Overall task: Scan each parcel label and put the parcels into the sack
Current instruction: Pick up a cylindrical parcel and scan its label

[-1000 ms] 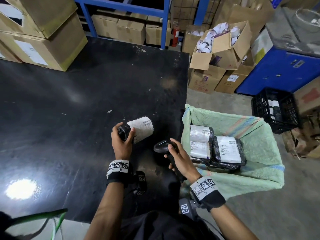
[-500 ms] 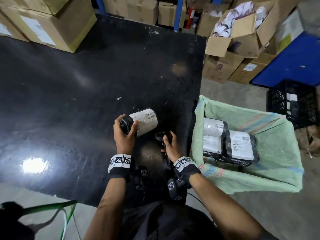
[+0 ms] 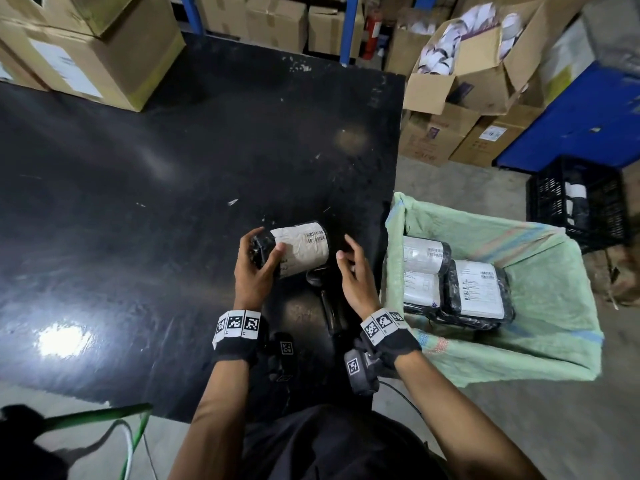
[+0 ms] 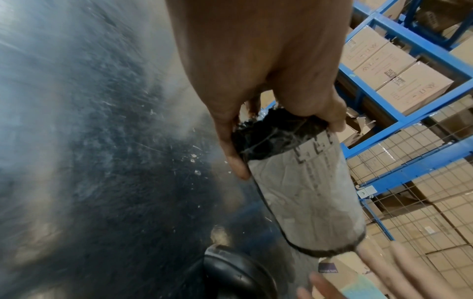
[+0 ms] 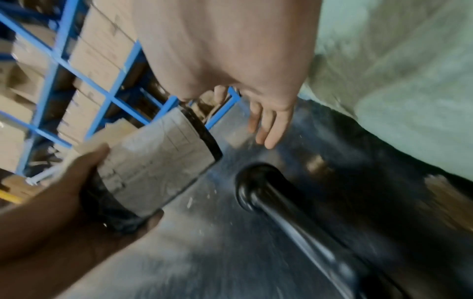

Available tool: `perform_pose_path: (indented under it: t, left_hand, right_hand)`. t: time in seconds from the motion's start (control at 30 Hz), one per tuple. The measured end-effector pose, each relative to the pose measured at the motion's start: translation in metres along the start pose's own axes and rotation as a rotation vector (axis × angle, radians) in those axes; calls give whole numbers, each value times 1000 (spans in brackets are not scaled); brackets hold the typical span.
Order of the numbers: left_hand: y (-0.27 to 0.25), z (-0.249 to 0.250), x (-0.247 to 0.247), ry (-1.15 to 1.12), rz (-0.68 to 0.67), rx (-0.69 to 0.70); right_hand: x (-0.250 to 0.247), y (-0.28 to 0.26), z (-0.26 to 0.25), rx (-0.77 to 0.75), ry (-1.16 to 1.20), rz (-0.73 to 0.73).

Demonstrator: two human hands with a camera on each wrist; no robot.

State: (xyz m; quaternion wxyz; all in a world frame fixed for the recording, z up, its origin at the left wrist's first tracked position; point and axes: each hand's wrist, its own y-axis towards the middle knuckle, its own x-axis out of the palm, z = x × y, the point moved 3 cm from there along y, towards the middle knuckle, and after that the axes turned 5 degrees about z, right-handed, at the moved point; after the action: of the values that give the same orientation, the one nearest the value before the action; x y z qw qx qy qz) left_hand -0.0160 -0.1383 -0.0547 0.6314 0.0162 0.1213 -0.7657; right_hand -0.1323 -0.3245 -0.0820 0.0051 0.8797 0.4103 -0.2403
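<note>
Parcel (image 3: 298,249) in question is a rolled cylinder in black plastic with a white barcoded label wrapped round it, and the left hand (image 3: 254,268) grips it by its black end, thumb on the near side and fingers curled over the far side, holding it clear above the table (image 3: 138,202) with the labelled end pointing right. Just beside that free end the right hand (image 3: 353,277) hovers with nothing in it, fingers spread and loosely extended, palm turned toward the parcel but not touching it. Directly below the gap between the two hands lies the black handheld scanner (image 3: 323,292), flat on the table with its head toward the parcel (the right wrist view shows its glossy head and handle plainly enough, though blurred). Off the table's right edge stands the pale green sack (image 3: 540,341), mouth open, with two labelled black parcels (image 3: 453,285) already lying side by side in it. Farther out, cardboard boxes (image 3: 86,53) sit on the table's far left corner, and more cartons fill blue shelving (image 4: 399,113) behind.
</note>
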Motion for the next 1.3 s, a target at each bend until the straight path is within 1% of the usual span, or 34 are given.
perform_pose_path:
  t: [0.13, 0.27, 0.33, 0.4, 0.53, 0.7, 0.8, 0.87, 0.93, 0.97, 1.0, 1.07, 1.17, 1.3]
  left_hand:
    - [-5, 18, 14, -64, -142, 12]
    - [-14, 36, 37, -116, -310, 10]
    - [-20, 46, 52, -123, -390, 13]
    - [-27, 55, 70, -132, -462, 33]
    - [-44, 72, 109, -138, -537, 72]
    - [-69, 80, 165, -139, -571, 114]
    - [-77, 82, 196, -44, -538, 230]
    - [-72, 73, 213, 137, -488, 354]
    - [-67, 53, 225, 442, -427, 451]
    - [-66, 43, 229, 570, -393, 471]
    - [-67, 36, 233, 655, -371, 483]
    - [-73, 25, 239, 736, -362, 486]
    - [-80, 8, 248, 722, -380, 471]
    - [-91, -6, 257, 716, -385, 464]
  right_hand:
    - [-33, 5, -32, -87, 100, 7]
    - [-67, -5, -51, -171, 114, -20]
    - [-85, -12, -56, -214, 106, -12]
    - [-105, -20, -57, -226, 115, 21]
    - [-147, -26, -47, -216, 152, 101]
    - [-204, -24, -25, -190, 166, 125]
    - [-243, -14, -8, -182, 152, 143]
    - [-270, -1, 8, -155, 121, 160]
    - [-296, 16, 30, -106, 89, 165]
    - [-307, 25, 40, -87, 69, 158]
    - [-318, 35, 52, -68, 43, 154]
    - [-336, 51, 71, -31, 6, 140]
    - [-349, 69, 95, 16, 9, 128]
    - [-349, 91, 129, 79, -31, 128]
